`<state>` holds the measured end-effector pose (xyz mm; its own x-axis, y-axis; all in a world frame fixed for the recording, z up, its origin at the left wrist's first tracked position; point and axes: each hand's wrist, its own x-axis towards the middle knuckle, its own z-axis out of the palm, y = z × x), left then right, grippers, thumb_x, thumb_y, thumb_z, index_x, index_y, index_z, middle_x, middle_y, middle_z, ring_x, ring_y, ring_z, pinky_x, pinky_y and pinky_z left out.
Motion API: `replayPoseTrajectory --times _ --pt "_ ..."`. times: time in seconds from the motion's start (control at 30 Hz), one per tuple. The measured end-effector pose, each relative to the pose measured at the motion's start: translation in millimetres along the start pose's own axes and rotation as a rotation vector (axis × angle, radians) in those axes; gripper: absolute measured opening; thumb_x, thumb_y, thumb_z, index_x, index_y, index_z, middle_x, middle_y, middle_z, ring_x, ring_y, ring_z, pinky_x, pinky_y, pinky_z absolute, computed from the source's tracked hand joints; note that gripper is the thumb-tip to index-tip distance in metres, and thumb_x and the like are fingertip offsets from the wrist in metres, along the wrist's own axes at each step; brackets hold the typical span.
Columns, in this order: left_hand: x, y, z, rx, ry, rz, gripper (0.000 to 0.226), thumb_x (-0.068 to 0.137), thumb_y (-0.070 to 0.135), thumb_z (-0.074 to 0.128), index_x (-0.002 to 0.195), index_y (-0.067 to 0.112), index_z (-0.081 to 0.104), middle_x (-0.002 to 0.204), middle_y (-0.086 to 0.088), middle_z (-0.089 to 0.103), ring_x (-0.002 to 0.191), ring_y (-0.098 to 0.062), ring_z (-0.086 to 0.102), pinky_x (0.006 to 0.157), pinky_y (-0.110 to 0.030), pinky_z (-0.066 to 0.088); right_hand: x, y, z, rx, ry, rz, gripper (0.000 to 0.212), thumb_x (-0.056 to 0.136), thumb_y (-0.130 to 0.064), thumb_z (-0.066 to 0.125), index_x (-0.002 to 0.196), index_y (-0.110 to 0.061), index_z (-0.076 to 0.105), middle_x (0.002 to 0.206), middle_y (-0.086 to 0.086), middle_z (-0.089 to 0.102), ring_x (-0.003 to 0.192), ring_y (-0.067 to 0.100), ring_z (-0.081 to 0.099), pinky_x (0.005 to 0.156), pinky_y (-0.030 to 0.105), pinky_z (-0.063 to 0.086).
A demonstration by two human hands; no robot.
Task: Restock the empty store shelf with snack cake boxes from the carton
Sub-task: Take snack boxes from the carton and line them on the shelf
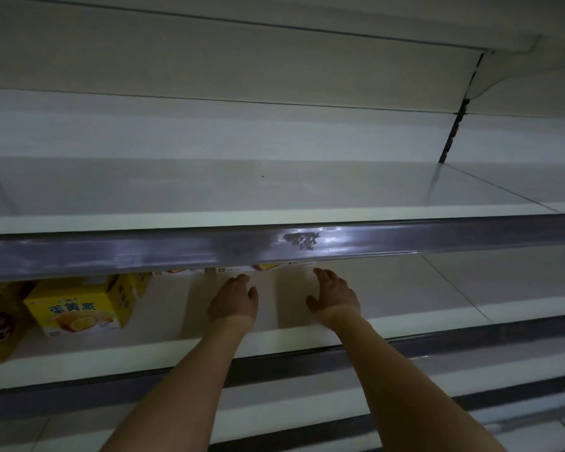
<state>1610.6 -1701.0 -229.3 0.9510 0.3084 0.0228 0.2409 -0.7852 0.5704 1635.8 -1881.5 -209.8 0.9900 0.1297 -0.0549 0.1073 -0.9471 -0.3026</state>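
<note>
Two bare hands, our left hand (234,303) and right hand (335,296), reach into the lower shelf (437,288), fingers loose and holding nothing, just short of white snack cake boxes (265,267) half-hidden behind the price rail (144,252); yellow boxes (75,308) stand left.

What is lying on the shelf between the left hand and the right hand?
In the head view, only bare shelf shows between the left hand and right hand.
</note>
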Motion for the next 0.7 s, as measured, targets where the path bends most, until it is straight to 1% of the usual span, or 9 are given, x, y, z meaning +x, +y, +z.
replayPoseTrajectory --times 0.17,0.27,0.33,0.43,0.53,0.6,0.7 --pt "-9 14 -1 0.030 -0.083 0.059 0.044 0.101 0.038 0.035 0.142 0.024 0.040 0.143 -0.004 0.046 0.127 -0.024 0.045 0.101 -0.037 0.040 -31 8 -6 0.009 0.077 0.052 0.059 0.097 -0.035 0.047 0.148 -0.018 0.025 0.148 0.005 0.036 0.129 0.025 0.039 0.104 0.037 0.037" --pt "-13 21 -4 0.031 -0.120 0.144 0.043 0.101 0.038 0.035 0.142 0.024 0.041 0.144 -0.004 0.045 0.128 -0.025 0.045 0.102 -0.038 0.041 -52 7 -5 0.000 0.156 0.123 0.059 0.097 -0.036 0.045 0.149 -0.016 0.026 0.149 0.007 0.036 0.131 0.027 0.039 0.105 0.038 0.036" --pt "-16 26 -8 0.040 -0.146 0.211 0.042 0.101 0.037 0.035 0.140 0.024 0.042 0.143 -0.003 0.046 0.126 -0.025 0.046 0.099 -0.038 0.042 -66 3 -6 -0.001 0.207 0.166 0.060 0.097 -0.037 0.046 0.149 -0.016 0.026 0.149 0.008 0.037 0.130 0.027 0.040 0.106 0.039 0.036" --pt "-32 29 -13 0.082 -0.183 0.412 0.038 0.100 0.033 0.036 0.133 0.021 0.049 0.135 -0.006 0.052 0.118 -0.026 0.051 0.092 -0.037 0.045 -97 -10 -4 0.013 0.275 0.277 0.059 0.096 -0.037 0.047 0.148 -0.015 0.028 0.149 0.007 0.037 0.131 0.027 0.039 0.107 0.040 0.034" --pt "-61 31 -17 0.052 -0.167 0.599 0.033 0.098 0.028 0.040 0.124 0.015 0.055 0.126 -0.009 0.057 0.111 -0.028 0.054 0.086 -0.036 0.045 -134 -20 2 0.052 0.326 0.395 0.057 0.096 -0.034 0.047 0.147 -0.014 0.031 0.150 0.007 0.037 0.132 0.028 0.038 0.108 0.040 0.033" --pt "-82 31 -18 0.011 -0.198 0.684 0.034 0.099 0.028 0.042 0.128 0.015 0.054 0.128 -0.007 0.056 0.113 -0.027 0.053 0.085 -0.035 0.043 -163 -27 9 0.061 0.343 0.468 0.057 0.096 -0.035 0.047 0.147 -0.014 0.031 0.149 0.008 0.038 0.131 0.028 0.039 0.108 0.040 0.034" --pt "-116 25 -12 -0.038 -0.294 0.776 0.036 0.100 0.029 0.041 0.132 0.016 0.051 0.130 -0.007 0.054 0.115 -0.026 0.052 0.088 -0.036 0.044 -211 -27 24 0.063 0.347 0.580 0.056 0.096 -0.036 0.045 0.146 -0.013 0.033 0.148 0.008 0.039 0.132 0.028 0.039 0.106 0.039 0.035"
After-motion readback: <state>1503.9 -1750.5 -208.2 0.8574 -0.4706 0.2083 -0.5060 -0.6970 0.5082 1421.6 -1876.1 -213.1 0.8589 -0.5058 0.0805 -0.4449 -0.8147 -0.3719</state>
